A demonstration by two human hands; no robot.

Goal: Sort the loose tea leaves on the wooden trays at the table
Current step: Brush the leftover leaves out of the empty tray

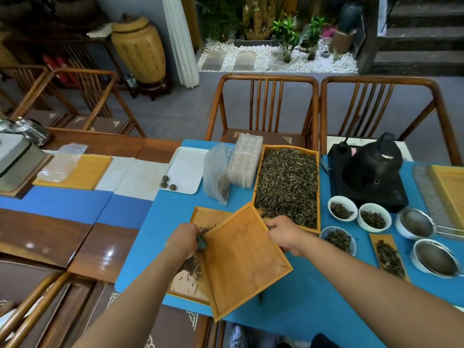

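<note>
A nearly bare wooden tray (242,259) is tilted over a second wooden tray (187,280) that lies flat on the blue mat and holds scattered tea leaves. My right hand (285,234) grips the tilted tray's far right edge. My left hand (184,241) is closed on a small green tool (201,243) at the tilted tray's left edge, where a clump of leaves sits. Behind them a long wooden tray (288,185) is full of loose tea leaves.
White bowls of leaves (342,208) (374,217) (337,239), a narrow wooden dish (388,256) and two metal strainers (415,223) (435,257) stand at the right. A black kettle (371,169) sits on its stove. A plastic bag (216,172), clear moulds (244,164) and a white tray (185,169) lie behind.
</note>
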